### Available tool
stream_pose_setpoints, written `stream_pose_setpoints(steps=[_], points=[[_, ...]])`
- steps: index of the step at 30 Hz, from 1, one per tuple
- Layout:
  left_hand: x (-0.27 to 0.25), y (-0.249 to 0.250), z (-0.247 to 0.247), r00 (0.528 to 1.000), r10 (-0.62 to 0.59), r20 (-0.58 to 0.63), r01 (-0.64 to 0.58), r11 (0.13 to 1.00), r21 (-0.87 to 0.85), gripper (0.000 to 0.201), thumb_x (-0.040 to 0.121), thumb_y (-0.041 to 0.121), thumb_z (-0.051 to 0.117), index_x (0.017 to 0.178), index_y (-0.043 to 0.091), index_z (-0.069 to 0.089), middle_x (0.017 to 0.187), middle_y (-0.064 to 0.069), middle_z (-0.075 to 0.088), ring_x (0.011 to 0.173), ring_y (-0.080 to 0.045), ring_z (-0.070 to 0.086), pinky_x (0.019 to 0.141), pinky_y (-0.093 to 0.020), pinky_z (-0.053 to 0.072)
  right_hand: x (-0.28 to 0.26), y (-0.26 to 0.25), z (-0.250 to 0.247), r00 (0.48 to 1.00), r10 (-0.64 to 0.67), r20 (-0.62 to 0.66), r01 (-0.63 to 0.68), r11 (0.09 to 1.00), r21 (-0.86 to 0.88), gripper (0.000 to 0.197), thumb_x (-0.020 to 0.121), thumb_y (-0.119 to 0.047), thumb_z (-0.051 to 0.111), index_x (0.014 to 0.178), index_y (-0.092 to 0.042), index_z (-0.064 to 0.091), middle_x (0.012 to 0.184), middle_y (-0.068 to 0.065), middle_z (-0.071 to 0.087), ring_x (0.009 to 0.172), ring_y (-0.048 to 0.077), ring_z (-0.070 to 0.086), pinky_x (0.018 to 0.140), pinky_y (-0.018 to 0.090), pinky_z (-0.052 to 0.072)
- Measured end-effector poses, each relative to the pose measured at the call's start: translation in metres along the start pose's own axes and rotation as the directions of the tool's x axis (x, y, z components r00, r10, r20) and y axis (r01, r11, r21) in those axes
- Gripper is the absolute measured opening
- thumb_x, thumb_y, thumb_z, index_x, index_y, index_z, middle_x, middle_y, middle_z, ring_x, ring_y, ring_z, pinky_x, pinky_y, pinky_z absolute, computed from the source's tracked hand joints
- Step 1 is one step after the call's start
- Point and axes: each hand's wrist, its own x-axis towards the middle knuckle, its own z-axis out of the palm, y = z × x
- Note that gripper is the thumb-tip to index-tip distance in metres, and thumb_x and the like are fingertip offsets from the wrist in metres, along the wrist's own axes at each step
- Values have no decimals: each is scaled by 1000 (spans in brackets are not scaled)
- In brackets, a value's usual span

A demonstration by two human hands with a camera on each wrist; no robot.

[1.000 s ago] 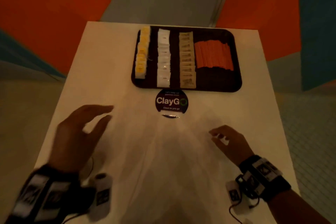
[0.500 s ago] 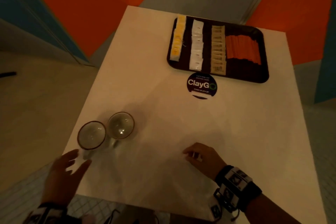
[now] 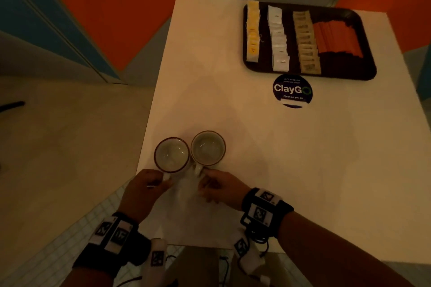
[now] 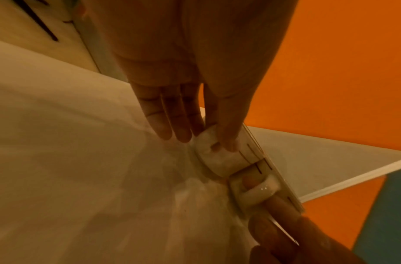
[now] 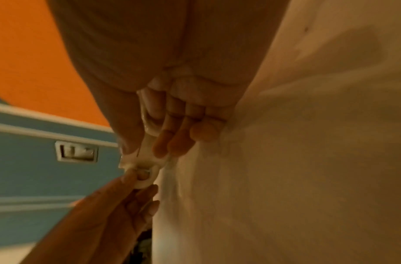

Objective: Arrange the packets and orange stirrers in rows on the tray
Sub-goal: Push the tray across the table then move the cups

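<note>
White table [image 3: 303, 170], orange-and-blue walls [image 3: 112, 7]

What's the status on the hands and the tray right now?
Left hand pinches left mug handle; right hand grips right mug handle. Packets and orange stirrers in rows on tray. Nothing blocking.

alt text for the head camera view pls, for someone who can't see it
Two hands grip the handles of two empty mugs side by side at a white table's near edge: left hand on the left mug, right hand on the right mug. Farther back, a dark tray holds rows of packets and orange stirrers.
</note>
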Motion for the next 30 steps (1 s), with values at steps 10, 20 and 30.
stream_pose_setpoints(steps=[10, 20, 30], points=[[33, 10, 0, 998, 55, -2, -55, 994, 98, 23, 77, 26, 70, 83, 4, 66, 79, 1, 53, 76, -15, 51, 61, -15, 33, 4, 0, -11, 880, 26, -474, -62, 996, -61, 23, 91, -34, 50, 72, -21, 49, 71, -5, 48, 63, 8, 47, 62, 12, 39], [105, 72, 7, 997, 72, -38, -68, 993, 95, 31, 82, 32, 66, 91, 4, 70, 98, -17, 65, 95, -31, 59, 77, -28, 39, 35, -30, -87, 758, -144, -637, -5, 974, -226, 19, 96, -23, 42, 85, -14, 53, 68, -8, 45, 76, 20, 47, 71, 32, 38], [234, 131, 20, 990, -49, -133, 40, 997, -72, 42, 79, 40, 67, 97, 2, 69, 101, -14, 68, 97, -29, 60, 78, -26, 41, 121, -92, -188, 708, -98, -700, 81, 995, -57, 22, 94, -22, 44, 88, -4, 56, 67, 7, 55, 57, 11, 48, 52, 13, 38]])
